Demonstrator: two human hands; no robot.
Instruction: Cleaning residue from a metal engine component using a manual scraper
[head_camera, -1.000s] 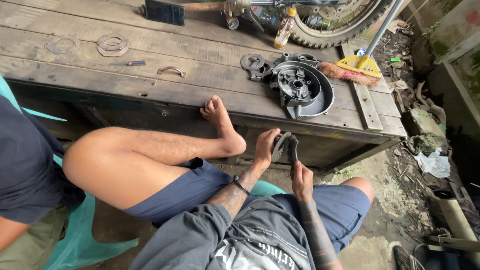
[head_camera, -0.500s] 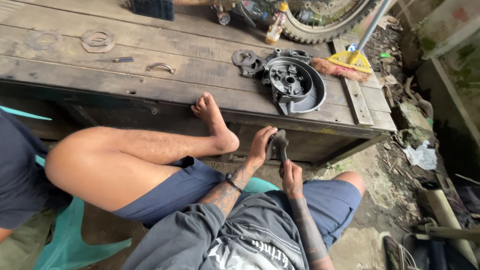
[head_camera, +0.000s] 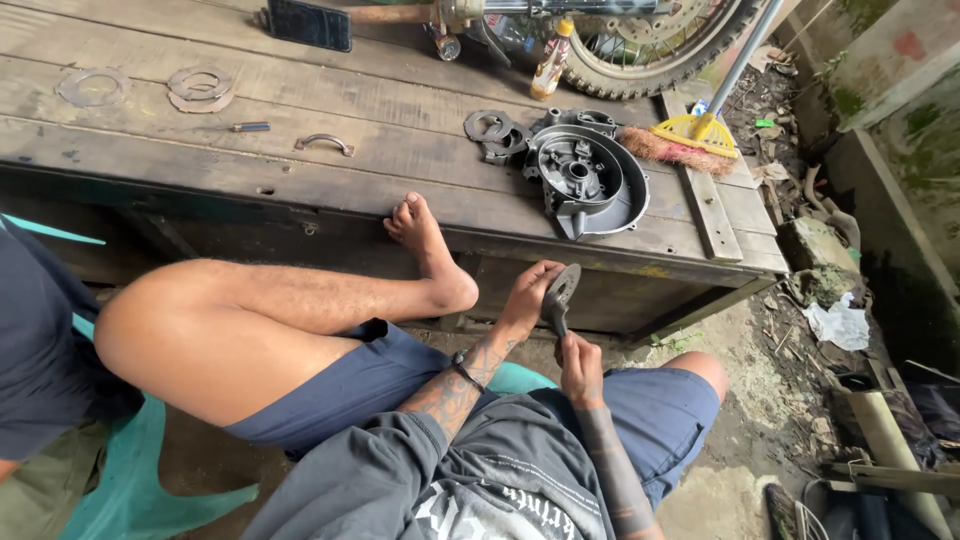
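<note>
Grey metal, a small round disc (head_camera: 561, 291), sits between your two hands just in front of the edge of the wooden platform (head_camera: 330, 120), held up over your lap. Your left hand (head_camera: 526, 297) has its fingers closed around the disc's left side, gripping it, and your right hand (head_camera: 579, 359) sits just below with its fingers curled tight; a thin part runs down from the disc into that fist, though you cannot tell exactly what it is. Your left foot (head_camera: 425, 245) rests with its toes against the platform's front edge, the bare knee raised to the left. On the boards just beyond the disc lies a dark round engine cover (head_camera: 586, 178), open side up, with a few flat rings (head_camera: 492, 131) touching its left side. A yellow brush (head_camera: 690, 137) lies just right of the cover. Further left on the planks are a small curved handle (head_camera: 323, 143) and two thin gaskets (head_camera: 198, 86). A motorcycle wheel (head_camera: 660, 45) stands at the far edge, with a small bottle (head_camera: 552, 60) beside it.
</note>
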